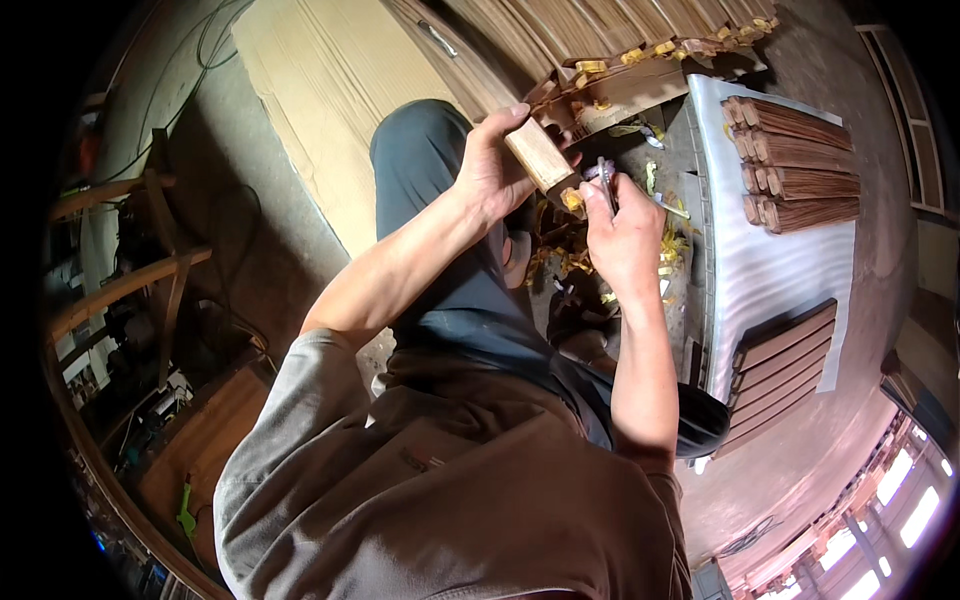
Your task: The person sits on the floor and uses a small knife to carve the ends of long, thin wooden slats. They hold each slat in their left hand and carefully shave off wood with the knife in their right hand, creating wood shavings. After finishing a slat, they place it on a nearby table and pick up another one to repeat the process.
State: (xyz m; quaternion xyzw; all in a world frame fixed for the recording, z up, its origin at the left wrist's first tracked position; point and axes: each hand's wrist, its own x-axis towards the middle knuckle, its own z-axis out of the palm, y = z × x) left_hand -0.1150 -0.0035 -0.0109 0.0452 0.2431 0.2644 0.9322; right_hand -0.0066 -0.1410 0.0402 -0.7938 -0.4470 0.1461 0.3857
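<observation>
wooden piece: i see the wooden piece point(541, 158) held up between the two hands, beyond the lap and just right of the raised left knee point(420, 135), tilted so its end points near and right.
wood feel: stiff and solid, i judge, with modest weight; smooth faces might slip a little, and the edges could mark if knocked.
yellow end: a yellow scrap point(572, 199) sits at the near end; i expect it to be thin and soft beside the wood.
where to hold: i'd take the long sides, back from the yellow end, thumb along the top edge.
left hand: the left hand point(490, 172) has its fingers closed on the wooden piece, thumb on top; the underside is partly hidden.
right hand: the right hand point(625, 232) has its fingers pinched on a slim metal tool point(606, 173), right beside the yellow end; its exact kind i cannot tell.
floor litter: yellow and pale scraps point(566, 245) lie below the hands.
far side: brown slats point(590, 25) in a row, cardboard point(330, 95) to their left.
right side: stacked wooden bars point(790, 180) on a pale sheet point(765, 270), flat brown strips point(785, 370) nearer.
</observation>
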